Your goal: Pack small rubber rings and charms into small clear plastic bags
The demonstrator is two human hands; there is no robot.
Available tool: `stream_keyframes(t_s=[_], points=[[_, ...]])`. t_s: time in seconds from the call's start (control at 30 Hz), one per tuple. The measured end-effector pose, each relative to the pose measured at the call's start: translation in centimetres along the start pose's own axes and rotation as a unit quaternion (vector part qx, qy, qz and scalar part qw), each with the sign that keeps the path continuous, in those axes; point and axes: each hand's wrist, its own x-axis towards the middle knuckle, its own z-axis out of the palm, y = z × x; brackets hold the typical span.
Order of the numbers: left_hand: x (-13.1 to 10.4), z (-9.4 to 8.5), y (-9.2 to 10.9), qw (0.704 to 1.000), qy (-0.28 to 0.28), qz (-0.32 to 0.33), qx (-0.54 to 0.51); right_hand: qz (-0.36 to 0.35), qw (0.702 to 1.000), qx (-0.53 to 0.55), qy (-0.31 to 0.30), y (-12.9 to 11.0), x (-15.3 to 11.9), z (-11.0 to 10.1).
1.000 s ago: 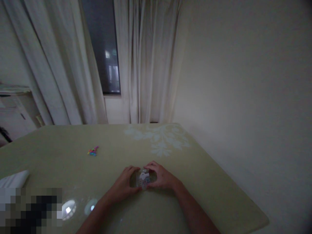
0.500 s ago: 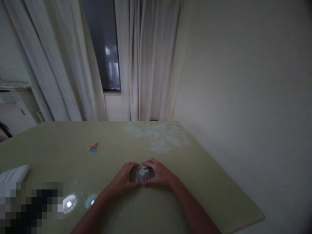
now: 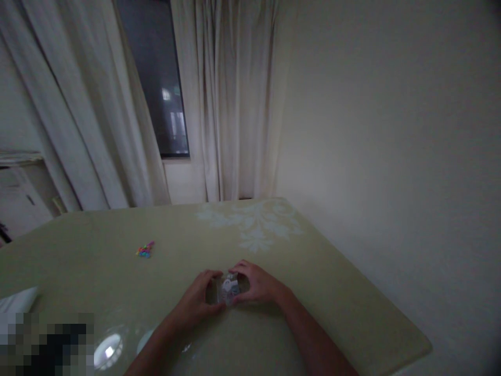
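Observation:
Between both hands is a small clear plastic packet (image 3: 229,287) with white and dark markings; whether it is a bag or a box I cannot make out. My left hand (image 3: 201,295) grips its left side, thumb at the near edge and fingers at the far edge. On the opposite side, my right hand (image 3: 256,284) holds it the same way, fingers curved and fingertips close to those of the left. The packet is at or just above the pale green tabletop (image 3: 242,339); the exact gap is unclear.
A small cluster of brightly coloured pieces (image 3: 144,250) lies on the table to the left. Farther left is a white object (image 3: 19,302), beside a pixelated patch. Curtains (image 3: 238,104) hang behind the table, and a wall (image 3: 371,156) runs along its right side.
The camera view has tilted slightly, so the table and the coloured pieces sit a little lower in the picture. Both hands keep their hold on the packet.

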Motion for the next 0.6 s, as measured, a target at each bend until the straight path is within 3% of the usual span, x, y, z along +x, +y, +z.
stream_keyframes(t_s=[0.2,0.6], points=[[0.04,-0.32,0.14,1.0,-0.017,0.007,-0.026,0.012,1.0,0.009,0.023,0.26,0.07,0.22],[0.23,-0.62,0.84,0.999,-0.019,-0.026,-0.032,0.006,1.0,0.021,0.009,0.73,0.5,-0.1]])
